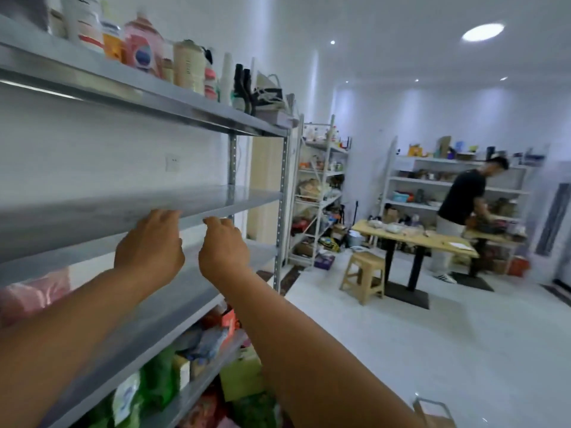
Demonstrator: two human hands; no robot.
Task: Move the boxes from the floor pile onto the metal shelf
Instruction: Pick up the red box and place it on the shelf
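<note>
The metal shelf (247, 196) fills the left half of the view, and its middle board is bare. Both my arms reach toward that board's front edge. My left hand (151, 245) is just below the edge with curled fingers and holds nothing. My right hand (224, 244) is beside it, fingers also curled, holding nothing. No box is in either hand. Several coloured boxes and bags (238, 372) lie low down by the shelf's foot, partly hidden by my right arm.
Bottles and shoes (185, 66) line the top board. Further shelving (321, 186) stands behind. A wooden stool (364, 276) and table (414, 239) sit on the white floor at right, where a person (460, 208) bends over. A cardboard box corner (432, 412) shows bottom right.
</note>
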